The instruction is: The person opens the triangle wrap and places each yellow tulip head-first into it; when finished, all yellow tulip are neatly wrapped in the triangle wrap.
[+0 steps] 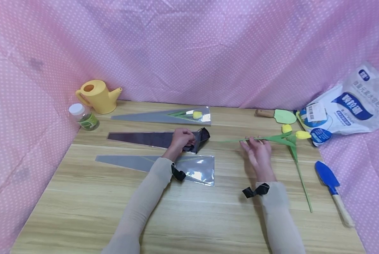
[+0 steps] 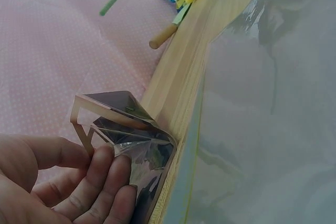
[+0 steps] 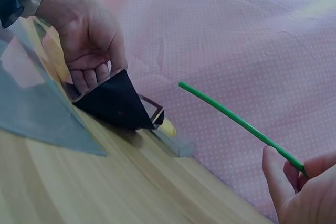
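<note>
My left hand (image 1: 182,139) pinches the edge of a black flower sleeve (image 1: 138,138) near its wide right end. In the right wrist view that sleeve's mouth (image 3: 118,103) gapes, lifted off the table. My right hand (image 1: 260,153) holds a yellow tulip by its green stem (image 3: 226,111), between thumb and fingers. The stem's bare end points left toward the sleeve mouth, apart from it. A second yellow tulip (image 1: 300,176) lies to the right, its head close to the held one's leaves.
A clear sleeve (image 1: 138,118) with a tulip inside lies behind; another clear sleeve (image 1: 129,161) lies in front. At the back left stand a yellow watering can (image 1: 102,98) and a jar (image 1: 88,121). Rightward are a green trowel (image 1: 284,116), blue trowel (image 1: 327,174) and white bag (image 1: 345,106).
</note>
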